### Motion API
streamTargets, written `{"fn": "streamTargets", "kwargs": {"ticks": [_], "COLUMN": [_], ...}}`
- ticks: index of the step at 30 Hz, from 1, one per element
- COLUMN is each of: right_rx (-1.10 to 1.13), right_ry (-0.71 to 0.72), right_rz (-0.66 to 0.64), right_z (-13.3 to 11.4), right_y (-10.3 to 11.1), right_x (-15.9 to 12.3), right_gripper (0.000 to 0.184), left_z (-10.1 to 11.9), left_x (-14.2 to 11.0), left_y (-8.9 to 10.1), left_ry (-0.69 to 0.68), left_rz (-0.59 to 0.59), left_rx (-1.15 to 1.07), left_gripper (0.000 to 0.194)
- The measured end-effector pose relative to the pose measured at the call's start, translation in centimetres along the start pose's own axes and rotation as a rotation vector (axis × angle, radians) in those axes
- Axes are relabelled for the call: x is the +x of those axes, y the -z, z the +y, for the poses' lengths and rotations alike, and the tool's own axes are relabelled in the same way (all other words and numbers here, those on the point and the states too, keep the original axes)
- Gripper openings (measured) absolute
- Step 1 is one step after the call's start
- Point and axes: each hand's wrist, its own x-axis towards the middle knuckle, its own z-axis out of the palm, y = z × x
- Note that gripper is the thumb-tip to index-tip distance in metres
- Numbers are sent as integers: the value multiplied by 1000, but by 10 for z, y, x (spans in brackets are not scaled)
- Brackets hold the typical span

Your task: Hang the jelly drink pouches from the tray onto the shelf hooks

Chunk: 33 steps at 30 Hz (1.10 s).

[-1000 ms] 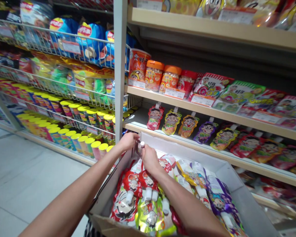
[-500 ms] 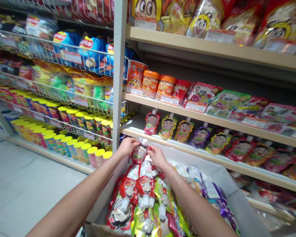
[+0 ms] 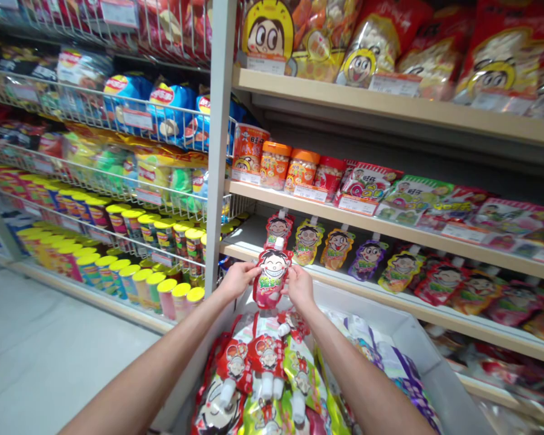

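A red spouted jelly pouch (image 3: pixel 271 279) with a white cap and a cartoon face is held upright between both hands, its front turned toward me. My left hand (image 3: pixel 239 281) pinches its left edge, and my right hand (image 3: pixel 300 286) grips the right edge. Just behind it, partly covered, a similar red pouch (image 3: pixel 279 226) stands on the lower shelf (image 3: pixel 249 234). Yellow, orange and purple pouches stand to its right in a row. Below my hands, a white bin (image 3: pixel 424 329) holds several more pouches, red, green and purple, many lying with their caps toward me.
Above the pouches, a shelf (image 3: pixel 326 196) carries orange-lidded jars (image 3: pixel 275 164) and candy bags. A grey upright post (image 3: pixel 218 145) divides this shelving from wire racks of chip bags and yellow-lidded canisters (image 3: pixel 167 294) on the left. Pale floor tiles (image 3: pixel 72 356) lie at lower left.
Both hands have raised the red pouch out from above the bin toward the shelf row. Its face has tilted up into clear view, and the camera view has shifted slightly.
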Motion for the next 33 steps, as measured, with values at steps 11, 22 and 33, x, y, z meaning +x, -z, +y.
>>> {"fn": "streamTargets", "kwargs": {"ticks": [11,22,33], "right_rx": [55,-109,-283], "right_ry": [-23,55,94], "right_rz": [-49,182,274], "right_z": [-14,-25,17], "right_y": [-7,-16,-28], "right_x": [14,70,111], "right_gripper": [17,15,21], "left_z": [14,16,-1], "left_x": [25,89,122], "left_y": [-1,-7,-19], "left_ry": [128,163,241], "left_rz": [115,182,244], "left_rx": [-280,-318,-270], "left_gripper": [19,11,13]}}
